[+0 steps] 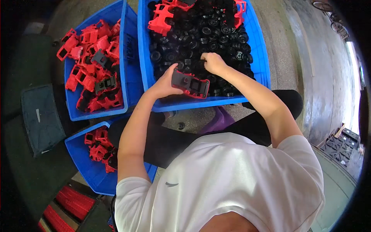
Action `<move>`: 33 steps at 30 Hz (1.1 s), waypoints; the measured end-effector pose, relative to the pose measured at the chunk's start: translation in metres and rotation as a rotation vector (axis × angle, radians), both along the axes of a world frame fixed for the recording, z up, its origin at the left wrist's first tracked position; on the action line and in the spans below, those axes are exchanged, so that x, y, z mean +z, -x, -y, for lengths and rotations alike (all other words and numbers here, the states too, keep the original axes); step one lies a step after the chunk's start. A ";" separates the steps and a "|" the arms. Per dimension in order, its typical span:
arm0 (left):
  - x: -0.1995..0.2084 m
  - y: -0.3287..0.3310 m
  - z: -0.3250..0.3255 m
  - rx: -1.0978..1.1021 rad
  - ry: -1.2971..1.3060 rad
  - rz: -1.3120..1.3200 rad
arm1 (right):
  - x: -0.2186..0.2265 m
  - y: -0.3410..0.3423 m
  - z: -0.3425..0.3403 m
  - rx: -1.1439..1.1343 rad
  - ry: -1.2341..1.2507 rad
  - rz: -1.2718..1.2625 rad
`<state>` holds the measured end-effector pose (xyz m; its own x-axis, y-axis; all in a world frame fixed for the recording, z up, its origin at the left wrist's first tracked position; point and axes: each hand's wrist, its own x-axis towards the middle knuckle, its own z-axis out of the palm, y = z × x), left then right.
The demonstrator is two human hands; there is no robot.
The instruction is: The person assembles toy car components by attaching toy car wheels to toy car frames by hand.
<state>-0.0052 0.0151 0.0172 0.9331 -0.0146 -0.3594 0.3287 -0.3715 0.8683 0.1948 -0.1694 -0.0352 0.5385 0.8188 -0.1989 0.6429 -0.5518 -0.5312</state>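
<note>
My left hand [166, 85] grips a toy car body [191, 84], red along its side with a black underside turned up, above the near part of a blue bin [144, 58]. Small black toy wheels [185, 50] fill that bin. To the right of the car body, my right hand [214, 63] reaches down among the wheels with its fingers curled in a pinch. Whatever lies between those fingertips is hidden.
Left of the wheels stands a second blue bin [124, 77] heaped with red car bodies [91, 46]. A third blue bin [83, 170] below it holds more. Red bodies [161, 19] lie on the wheels at the far side. A purple object [218, 120] is under the wheel bin.
</note>
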 end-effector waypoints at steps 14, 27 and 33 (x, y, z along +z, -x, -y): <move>-0.005 0.003 0.007 0.044 -0.089 0.091 | 0.044 0.050 -0.031 0.174 -0.284 -0.273; 0.003 -0.003 -0.009 0.105 0.098 -0.242 | -0.014 0.030 0.040 0.388 0.204 0.061; -0.003 0.002 -0.015 -0.042 -0.019 -0.181 | -0.022 0.027 0.055 0.245 0.257 0.044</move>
